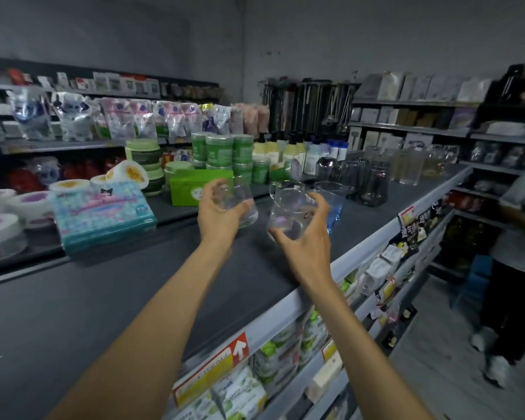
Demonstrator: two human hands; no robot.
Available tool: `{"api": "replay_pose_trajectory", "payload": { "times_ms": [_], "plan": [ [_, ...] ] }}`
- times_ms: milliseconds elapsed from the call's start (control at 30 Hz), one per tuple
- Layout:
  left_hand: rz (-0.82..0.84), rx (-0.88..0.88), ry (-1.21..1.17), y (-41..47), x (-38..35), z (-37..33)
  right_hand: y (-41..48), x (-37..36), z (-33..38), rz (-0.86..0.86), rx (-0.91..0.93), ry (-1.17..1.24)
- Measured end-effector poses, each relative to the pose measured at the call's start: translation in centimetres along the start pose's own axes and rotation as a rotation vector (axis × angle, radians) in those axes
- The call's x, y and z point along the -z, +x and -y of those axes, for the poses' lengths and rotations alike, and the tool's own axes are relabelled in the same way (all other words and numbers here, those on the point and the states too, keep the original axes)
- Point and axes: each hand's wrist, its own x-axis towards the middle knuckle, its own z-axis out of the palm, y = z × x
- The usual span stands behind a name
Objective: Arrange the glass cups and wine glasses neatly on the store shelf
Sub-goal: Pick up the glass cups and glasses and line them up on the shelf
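Bare forearms (167, 301), bare left hand (217, 212), right hand (305, 237).

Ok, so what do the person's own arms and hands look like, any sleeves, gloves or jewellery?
Both are bare. The left forearm and right forearm show no sleeve as far up as the picture reaches. The left hand and right hand wear no gloves, and no watch, bracelet or ring can be seen.

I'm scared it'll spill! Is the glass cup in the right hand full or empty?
Empty. The glass cup in the right hand is clear all through, no liquid showing inside.
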Motion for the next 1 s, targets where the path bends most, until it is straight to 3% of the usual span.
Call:
{"api": "replay_pose_trajectory", "payload": {
  "times_ms": [200, 400, 700, 833, 1000],
  "plan": [
    [0.073, 0.258, -0.323, 0.9, 0.1, -1.7, 0.6, 0.8, -0.7, -0.088, -0.105, 0.271],
    [0.191, 0.276, -0.532, 0.4, 0.3, -3.7, -0.5, 3.3, 2.1, -0.07, -0.167, 0.554],
    [0.465, 0.112, -0.341, -4.0, -2.2, -8.7, -4.9, 12.9, 5.4, -0.003, -0.197, 0.596],
    [0.645, 0.138, -0.322, -8.5, -5.0, -11.1, -6.9, 19.9, 5.6, -0.138, -0.193, 0.584],
    [0.77, 0.209, -0.369, -16.7, -10.3, -13.3, -10.2, 28.1, 4.3, -0.447, -0.198, 0.612]
  ]
}}
